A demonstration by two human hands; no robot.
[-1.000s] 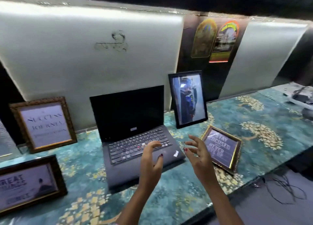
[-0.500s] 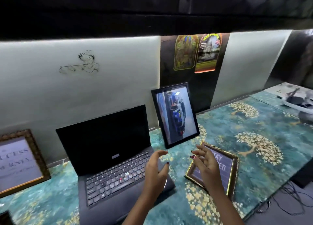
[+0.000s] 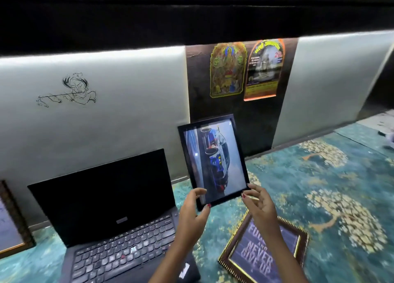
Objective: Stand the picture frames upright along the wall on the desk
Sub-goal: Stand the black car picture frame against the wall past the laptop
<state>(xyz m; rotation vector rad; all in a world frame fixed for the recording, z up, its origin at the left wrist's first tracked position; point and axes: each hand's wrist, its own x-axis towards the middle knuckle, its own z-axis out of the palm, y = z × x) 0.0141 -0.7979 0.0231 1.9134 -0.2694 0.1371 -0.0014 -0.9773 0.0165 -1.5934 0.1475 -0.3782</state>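
Observation:
A black picture frame (image 3: 213,161) with a car photo stands upright on the desk (image 3: 332,176), leaning back toward the dark wall panel. My left hand (image 3: 193,216) grips its lower left corner, thumb on the front edge. My right hand (image 3: 259,206) pinches its lower right corner. A gold-edged frame (image 3: 266,259) with white lettering lies flat on the desk, partly under my right forearm. A brown frame (image 3: 10,229) stands upright at the far left edge, mostly cut off.
An open black laptop (image 3: 106,208) sits left of the black frame, its screen close to the wall. Two stickers (image 3: 247,69) hang on the dark panel above. White wall panels run along the back. Blurred objects lie at the far right.
Both hands moved forward from above the laptop and the gold frame to the black frame's lower corners and took hold. The view shifted closer and to the right.

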